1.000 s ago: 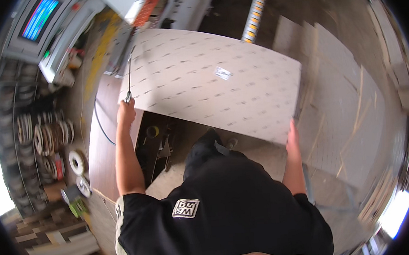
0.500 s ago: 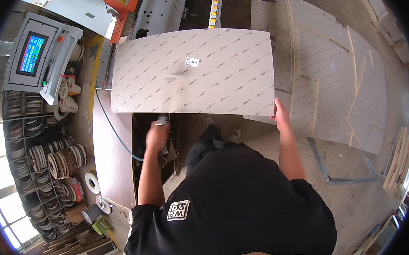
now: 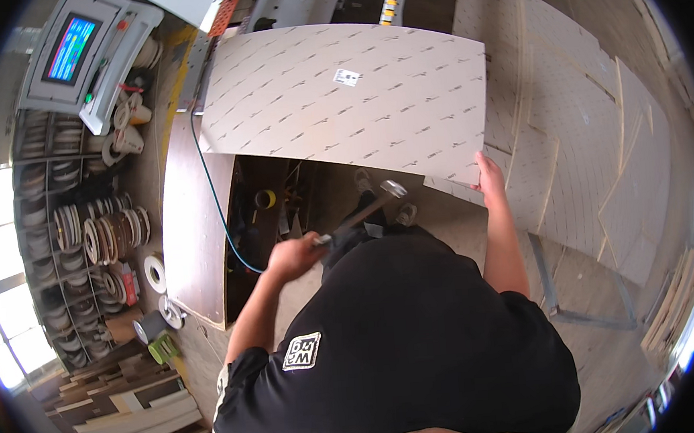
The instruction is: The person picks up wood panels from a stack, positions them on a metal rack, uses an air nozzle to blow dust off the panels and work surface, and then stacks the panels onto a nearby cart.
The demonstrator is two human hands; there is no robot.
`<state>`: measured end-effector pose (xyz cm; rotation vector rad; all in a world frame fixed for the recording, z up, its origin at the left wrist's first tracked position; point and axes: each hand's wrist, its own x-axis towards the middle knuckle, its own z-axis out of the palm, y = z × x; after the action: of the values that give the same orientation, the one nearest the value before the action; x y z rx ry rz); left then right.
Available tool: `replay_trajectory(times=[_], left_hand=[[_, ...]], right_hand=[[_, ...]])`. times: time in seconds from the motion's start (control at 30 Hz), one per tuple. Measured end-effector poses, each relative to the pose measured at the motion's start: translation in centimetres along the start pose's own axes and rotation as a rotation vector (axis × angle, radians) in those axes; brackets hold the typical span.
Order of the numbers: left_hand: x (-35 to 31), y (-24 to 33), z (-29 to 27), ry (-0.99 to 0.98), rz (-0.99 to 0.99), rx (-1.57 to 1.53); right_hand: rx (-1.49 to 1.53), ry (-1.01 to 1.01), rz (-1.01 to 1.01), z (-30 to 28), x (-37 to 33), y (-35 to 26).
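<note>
A large light-grey panel point(image 3: 290, 100) with rows of print and a white label point(image 3: 345, 77) lies in front of me, its left end on the machine side. At its near right corner my right hand point(image 3: 489, 178) is closed on the edge, thumb on the upper face. My left hand point(image 3: 294, 258) is closed around the handle of a hammer point(image 3: 372, 207). The metal hammer head points to the right, near my body and short of the panel's near edge, apart from it.
A dark-topped bench point(image 3: 193, 235) with an open shelf and a blue hose point(image 3: 215, 193) is at left. Beyond it are a control screen point(image 3: 71, 49) and racked edge-band rolls point(image 3: 117, 235). Stacked panels point(image 3: 574, 120) stand right, above a metal frame point(image 3: 591, 318) on the floor.
My left hand has drawn the hammer back from over the panel and swung its head to the right, toward my body. My right hand stays on the panel's corner. The whole view has shifted.
</note>
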<state>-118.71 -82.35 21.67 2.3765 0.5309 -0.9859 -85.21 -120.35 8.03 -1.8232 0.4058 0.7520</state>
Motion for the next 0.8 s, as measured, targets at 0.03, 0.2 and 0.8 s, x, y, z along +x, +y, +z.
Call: replay_trajectory(times=[0.03,0.2,0.8], left_hand=[[0.3,-3.5,0.7,0.139,-0.080,-0.055],[-0.1,-26.1,3.1,0.808,-0.663,-0.357],[-5.5,-16.3,5.3,0.560,-0.483,-0.218]], right_hand=[[0.006,-0.006,-0.010,-0.3,0.2,0.1],[0.041,-0.023,-0.003,0.4,-0.5,-0.3],[-0.012,0.018,-0.014,0.0,0.0,0.1]])
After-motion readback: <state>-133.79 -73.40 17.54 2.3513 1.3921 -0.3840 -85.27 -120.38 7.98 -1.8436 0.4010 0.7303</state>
